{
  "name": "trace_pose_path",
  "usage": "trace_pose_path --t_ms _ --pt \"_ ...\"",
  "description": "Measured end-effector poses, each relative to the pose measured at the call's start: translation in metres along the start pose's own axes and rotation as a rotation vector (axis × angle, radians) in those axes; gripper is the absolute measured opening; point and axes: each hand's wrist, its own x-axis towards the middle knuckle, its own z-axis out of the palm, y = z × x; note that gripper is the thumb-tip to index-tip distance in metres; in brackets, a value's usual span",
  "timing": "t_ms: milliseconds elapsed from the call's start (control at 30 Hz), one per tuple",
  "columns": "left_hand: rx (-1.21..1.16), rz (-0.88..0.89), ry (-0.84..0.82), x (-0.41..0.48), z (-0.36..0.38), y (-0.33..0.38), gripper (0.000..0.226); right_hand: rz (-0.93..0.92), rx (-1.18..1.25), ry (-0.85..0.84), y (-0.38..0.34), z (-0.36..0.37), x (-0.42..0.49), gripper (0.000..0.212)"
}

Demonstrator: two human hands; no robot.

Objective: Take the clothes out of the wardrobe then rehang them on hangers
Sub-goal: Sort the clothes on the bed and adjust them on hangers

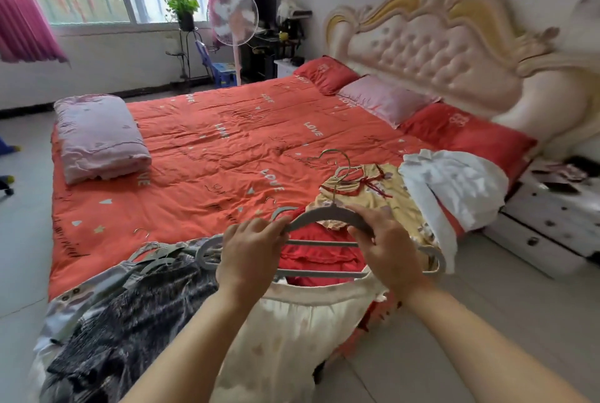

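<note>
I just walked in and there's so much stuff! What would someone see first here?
The big bed's bright orange-red quilt fills the middle, with a fancy cream headboard behind it at the right. Close up, the left hand and right hand both grip a grey hanger over clothes piled on the bed's near edge.

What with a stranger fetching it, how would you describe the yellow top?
Start at the red bed, along its near edge toward the headboard. The yellow top lies there, left of a white heap. It alone has a dark red ribbon bow.
</note>
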Motion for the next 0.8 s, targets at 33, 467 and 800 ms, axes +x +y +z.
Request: trace_pose_path --t_ms 33,467,800 --pt "-0.029 0.001 -0.004 0.004 0.006 0.014 0.03 0.001 -0.021 0.015 0.009 -0.013 -0.002 0.039" --pt "-0.115 0.001 -0.052 0.085 0.14 0.225 0.026 0.086 -0.133 0.077 0.208 -0.172 0.024 0.04" --pt "-0.263 -0.204 -0.099 0.166 0.227 0.302 0.028 -0.016 -0.191 0.062 0.327 -0.222 0.116 0.043"
